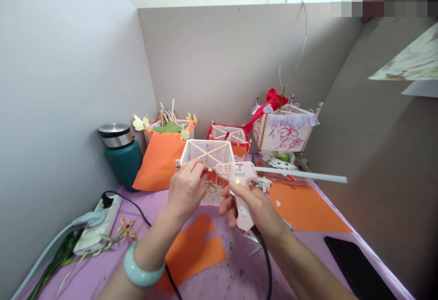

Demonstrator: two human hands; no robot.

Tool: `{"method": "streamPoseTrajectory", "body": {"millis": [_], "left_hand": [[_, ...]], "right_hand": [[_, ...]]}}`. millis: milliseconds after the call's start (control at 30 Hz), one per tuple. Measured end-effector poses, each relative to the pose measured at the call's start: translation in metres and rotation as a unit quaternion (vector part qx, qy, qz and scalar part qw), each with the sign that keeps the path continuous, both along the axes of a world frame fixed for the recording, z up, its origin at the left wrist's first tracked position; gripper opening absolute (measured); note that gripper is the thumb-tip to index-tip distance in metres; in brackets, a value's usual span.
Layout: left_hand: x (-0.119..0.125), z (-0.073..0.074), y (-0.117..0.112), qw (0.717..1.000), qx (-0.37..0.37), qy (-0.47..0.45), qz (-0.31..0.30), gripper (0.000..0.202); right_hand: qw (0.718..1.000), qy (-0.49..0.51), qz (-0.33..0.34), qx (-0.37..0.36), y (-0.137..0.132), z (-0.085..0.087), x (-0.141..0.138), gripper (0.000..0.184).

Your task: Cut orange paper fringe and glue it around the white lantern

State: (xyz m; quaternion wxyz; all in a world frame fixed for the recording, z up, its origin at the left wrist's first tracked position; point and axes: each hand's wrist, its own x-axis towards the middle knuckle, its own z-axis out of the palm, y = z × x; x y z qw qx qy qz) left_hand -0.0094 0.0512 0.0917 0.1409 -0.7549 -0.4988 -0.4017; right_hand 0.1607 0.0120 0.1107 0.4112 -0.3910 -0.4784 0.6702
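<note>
Pink glue gun [237, 186], label "GLUE GUN", clamped in right hand [253, 204]; left hand [186, 190] pinching paper lantern frame [207, 153].

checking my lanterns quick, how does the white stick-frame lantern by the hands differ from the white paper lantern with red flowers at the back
The near lantern has an orange-red fringe low on its side; the back lantern has a white fringe along its top. The back lantern shows red flower drawings and a red bow; the near lantern shows yellowish lines and no bow. Both are boxy, with thin wooden stick frames.
</note>
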Motion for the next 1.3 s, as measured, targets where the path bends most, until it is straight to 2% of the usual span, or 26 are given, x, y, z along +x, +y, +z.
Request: {"method": "streamPoseTrajectory", "body": {"millis": [367,700,1000,1167,1300], "left_hand": [[0.001,0.0,-0.001,1.0,-0.013,-0.01,-0.006,0.009],[0.001,0.001,-0.002,1.0,-0.017,-0.007,0.005,0.009],[0.002,0.003,-0.004,1.0,-0.023,-0.003,0.006,0.009],[0.004,0.005,-0.005,1.0,-0.021,0.006,0.017,0.012],[0.005,0.007,-0.005,0.999,-0.02,0.016,0.036,0.013]], "right_hand": [[0.999,-0.039,-0.008,0.001,-0.002,0.005,-0.007,0.037],[0.998,-0.062,-0.023,0.002,-0.007,0.011,-0.003,0.039],[0.997,-0.066,-0.03,0.005,-0.01,0.01,0.002,0.04],[0.995,-0.069,-0.058,0.046,-0.017,0.006,0.011,0.036],[0.977,-0.171,-0.054,0.113,-0.035,-0.01,0.036,0.04]]}}
